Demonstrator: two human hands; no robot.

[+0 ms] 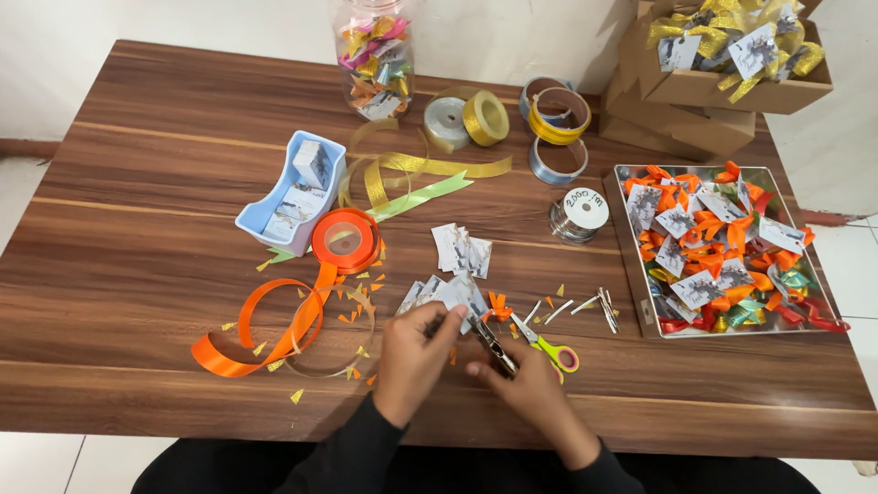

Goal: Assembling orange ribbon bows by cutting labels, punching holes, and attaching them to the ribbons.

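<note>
The left hand (413, 352) pinches a small white printed paper card (455, 297) between thumb and fingertips, close to the near edge of the brown wooden tabletop (165, 183). The right hand (526, 380) is closed around a dark metal hand punch (492, 343), whose head meets the card's edge; the two hands nearly touch. Just beside the right hand lie scissors with yellow-green and pink handles (549, 348), and a tiny orange ribbon bow (498, 306) sits by the card. More small cards lie just beyond the hands. Toward the left edge an orange satin ribbon spool (346, 240) trails a long loop, with a pale blue plastic holder of cards (294, 192) behind it. At the right edge stands a shallow metal tray (631, 169) filled with bow-tied cards.
</note>
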